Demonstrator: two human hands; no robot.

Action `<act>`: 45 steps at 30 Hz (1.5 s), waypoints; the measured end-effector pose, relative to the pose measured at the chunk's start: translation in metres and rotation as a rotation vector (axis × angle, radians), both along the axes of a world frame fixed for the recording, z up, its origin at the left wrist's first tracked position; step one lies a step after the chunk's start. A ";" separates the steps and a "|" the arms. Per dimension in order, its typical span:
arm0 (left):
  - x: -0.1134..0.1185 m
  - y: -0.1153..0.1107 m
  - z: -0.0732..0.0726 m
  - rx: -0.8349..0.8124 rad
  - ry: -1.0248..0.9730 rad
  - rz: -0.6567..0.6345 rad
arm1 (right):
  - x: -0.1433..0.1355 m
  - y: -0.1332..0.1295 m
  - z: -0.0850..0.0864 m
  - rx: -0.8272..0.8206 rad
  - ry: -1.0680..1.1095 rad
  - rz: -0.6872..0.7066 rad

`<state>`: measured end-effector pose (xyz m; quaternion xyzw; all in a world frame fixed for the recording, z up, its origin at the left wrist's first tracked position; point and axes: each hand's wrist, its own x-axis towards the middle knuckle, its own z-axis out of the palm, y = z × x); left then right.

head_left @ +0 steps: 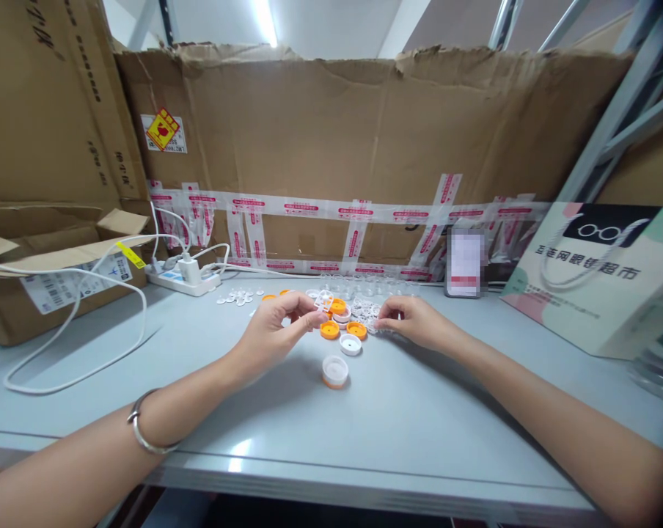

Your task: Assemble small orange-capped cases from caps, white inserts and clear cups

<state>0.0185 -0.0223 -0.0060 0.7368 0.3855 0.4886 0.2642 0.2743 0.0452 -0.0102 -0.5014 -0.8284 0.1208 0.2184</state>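
Observation:
My left hand (279,326) pinches a small white openwork plastic disc (324,301) between thumb and fingertips, held above the parts. My right hand (414,320) has its fingertips drawn together at the right edge of a heap of white openwork plastic pieces (364,312); what they grip, if anything, is hidden. Between the hands lie round orange caps (330,330) and a white round cap (350,345) with a small hole in its middle. Closer to me stands a round piece, white on top with an orange base (335,372).
Rows of clear plastic cups (359,282) stand behind the heap. Small white discs (237,296) lie at left, near a power strip (182,279) with looping white cables. A phone (464,262) leans against cardboard (331,125). A paper bag (595,279) stands right, an open carton (50,279) left.

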 end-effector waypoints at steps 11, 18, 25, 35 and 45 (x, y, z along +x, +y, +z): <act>-0.004 -0.007 0.006 0.258 0.034 0.092 | -0.020 -0.033 0.029 -0.339 0.626 0.152; 0.002 0.000 0.023 0.291 0.074 0.096 | -0.030 -0.031 0.043 -0.398 0.673 0.145; 0.011 0.015 0.036 0.442 0.013 0.097 | -0.038 -0.052 0.075 -0.267 0.731 0.372; 0.009 -0.009 0.021 0.488 0.097 -0.058 | -0.057 -0.078 0.087 -0.261 0.699 0.426; 0.008 -0.017 0.031 0.503 0.014 -0.062 | -0.067 -0.088 0.083 -0.228 0.766 0.346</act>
